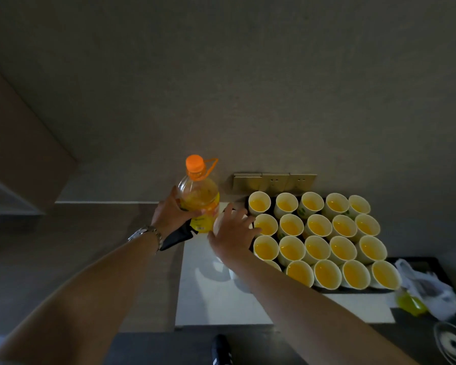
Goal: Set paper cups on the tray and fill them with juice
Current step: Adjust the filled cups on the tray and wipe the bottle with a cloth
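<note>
1. Gripping the juice bottle (199,198) low on its body, our left hand (170,214) curls round the left side of the label; we judge this is to steady it upright on the surface, cap on.
2. Spread wide, our right hand (233,233) holds nothing, fingers straight and fanned; it sits over a white cup (217,225) just left of the tray, fingertips reaching the tray's left edge. We cannot tell if the palm touches that cup.
3. Wristwatch (145,231) sits on the left wrist; a dark strap-like thing (178,237) shows under that hand, what it is we cannot say.
4. Bottle long axis is vertical; orange cap (194,162) points up and leans slightly away from us, orange carry loop to the right. It is about half full, so not pouring now.
5. Paper cups (317,246) stand mouth-up on the dark tray (246,204) in tight rows, rims touching or nearly so, all showing yellow juice. Packed like that so they brace each other, we judge.
6. Tray rests on a white surface (208,299) against the wall, below the wall sockets (274,181).
7. Filling looks nearly done; the cup under the right hand seems the odd one out.
8. Plastic bag (429,288) lies right of the tray.
</note>
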